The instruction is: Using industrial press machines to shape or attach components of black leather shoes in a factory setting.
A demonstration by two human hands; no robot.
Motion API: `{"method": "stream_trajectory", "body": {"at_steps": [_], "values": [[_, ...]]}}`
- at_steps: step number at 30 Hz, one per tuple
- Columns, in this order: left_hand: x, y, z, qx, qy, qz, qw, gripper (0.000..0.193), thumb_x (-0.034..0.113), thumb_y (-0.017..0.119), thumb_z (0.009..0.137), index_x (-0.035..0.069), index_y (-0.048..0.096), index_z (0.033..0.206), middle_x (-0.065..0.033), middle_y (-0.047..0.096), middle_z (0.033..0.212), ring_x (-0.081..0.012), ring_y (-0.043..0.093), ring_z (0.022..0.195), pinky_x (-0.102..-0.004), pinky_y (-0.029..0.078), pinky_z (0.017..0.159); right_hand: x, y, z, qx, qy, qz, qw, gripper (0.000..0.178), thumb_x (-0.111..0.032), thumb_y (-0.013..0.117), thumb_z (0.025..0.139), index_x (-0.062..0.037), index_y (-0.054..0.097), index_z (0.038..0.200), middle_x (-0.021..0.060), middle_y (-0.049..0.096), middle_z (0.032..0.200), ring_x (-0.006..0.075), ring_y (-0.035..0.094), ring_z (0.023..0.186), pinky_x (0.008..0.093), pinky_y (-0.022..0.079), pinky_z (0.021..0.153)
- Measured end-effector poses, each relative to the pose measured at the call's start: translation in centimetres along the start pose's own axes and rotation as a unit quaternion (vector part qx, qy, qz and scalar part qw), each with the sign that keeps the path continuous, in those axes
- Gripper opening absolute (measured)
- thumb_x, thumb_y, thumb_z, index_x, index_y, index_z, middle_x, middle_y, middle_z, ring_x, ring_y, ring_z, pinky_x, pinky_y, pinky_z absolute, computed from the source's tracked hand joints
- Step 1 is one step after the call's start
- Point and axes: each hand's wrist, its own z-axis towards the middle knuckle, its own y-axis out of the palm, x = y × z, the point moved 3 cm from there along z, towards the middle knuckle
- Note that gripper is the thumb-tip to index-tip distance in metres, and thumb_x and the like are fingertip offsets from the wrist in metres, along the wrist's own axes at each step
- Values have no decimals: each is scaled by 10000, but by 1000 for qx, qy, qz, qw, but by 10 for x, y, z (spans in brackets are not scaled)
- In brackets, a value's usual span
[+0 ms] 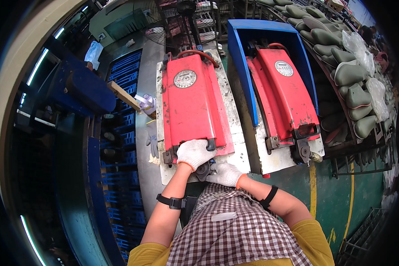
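A red machine with a closed lid [188,99] lies straight before me, a round plate [185,79] on its top. My left hand [193,153], in a white knit glove, is closed over the black handle [211,144] at the lid's near edge, its fingers partly hidden. Just below and to the right, my right hand [226,174], gloved the same way, is closed at the dark round-ended latch [202,171]. Its fingertips press against the latch's right side.
A second red machine [288,88] stands to the right inside a blue hood [238,66]. Grey-green shoe parts [352,73] fill racks at the far right. A purple-capped bottle [147,103] and a grey glove [152,139] lie at the left; blue racks [122,146] run beyond.
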Motion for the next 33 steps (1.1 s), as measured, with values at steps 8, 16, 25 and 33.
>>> {"method": "stream_trajectory", "body": {"at_steps": [8,16,25,33], "values": [[0,0,-1,4,0,-2,1000,601,645,663,842,81,812,988,-194,786,970,-374,767,918,-487,603,838,2,1,1,8,-13,4,1000,565,-514,721,907,-26,730,1193,276,755,1054,424,738,1005,474,567,910],[1,-2,-2,-7,-10,1,1000,621,678,674,840,92,810,996,-195,779,976,-375,756,929,-489,593,840,0,0,-1,7,-12,-9,1000,556,-518,720,910,-35,731,1186,275,754,1048,421,738,1005,468,567,915],[1,-3,-3,-3,-4,-5,1000,602,661,667,850,97,808,1004,-195,778,984,-375,757,931,-490,594,841,4,4,2,-2,7,5,1000,562,-529,730,902,-47,735,1192,258,753,1094,408,729,1051,456,558,952],[1,-4,-3,1,-11,1,1000,588,624,647,848,80,816,995,-190,788,984,-367,770,926,-481,609,839,-5,10,-5,27,25,15,999,580,-547,706,914,-47,721,1209,248,762,1094,410,735,1047,475,556,957]]}}
